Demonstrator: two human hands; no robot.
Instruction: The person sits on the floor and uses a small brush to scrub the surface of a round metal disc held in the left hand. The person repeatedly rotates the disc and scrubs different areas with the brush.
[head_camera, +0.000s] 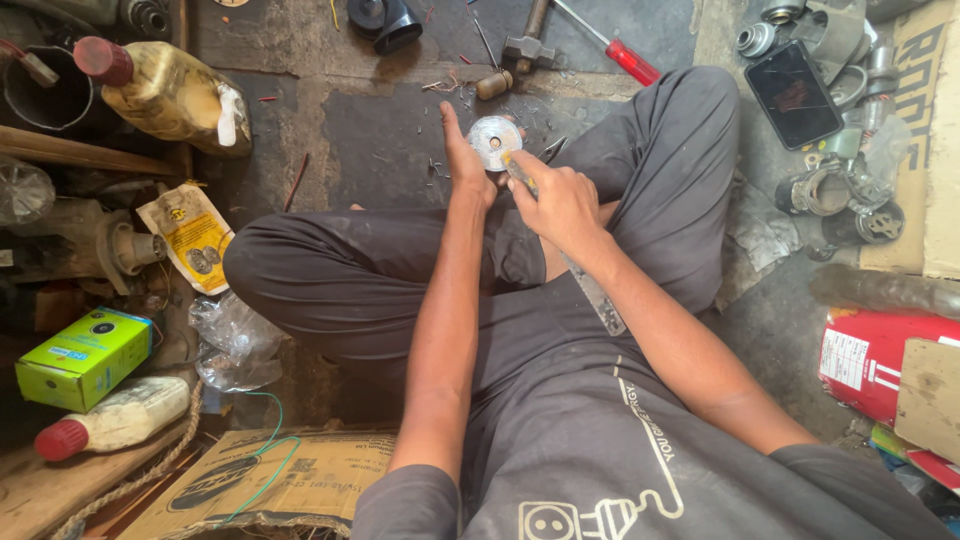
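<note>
A small round metal disc (494, 141), flat, dull grey and bright in places, with a hole at its centre, is held above the floor just beyond the crossed legs. Its flat face is turned up toward the camera. The disc is steadied by the left hand (463, 160), whose palm and straight fingers are pressed against its left edge, fingertips pointing far. The right hand (560, 200) is closed around a slim tool (520, 172) whose tip is set against the disc's near edge; the tool's long axis runs from near right to far left. A long flat metal strip (597, 294) is seen beneath the right forearm, lying along it. On the rough concrete floor farther off, a hammer (527, 40) and a red-handled screwdriver (622, 52) are lying. A yellowish plastic bottle (165, 92) lies at far left.
</note>
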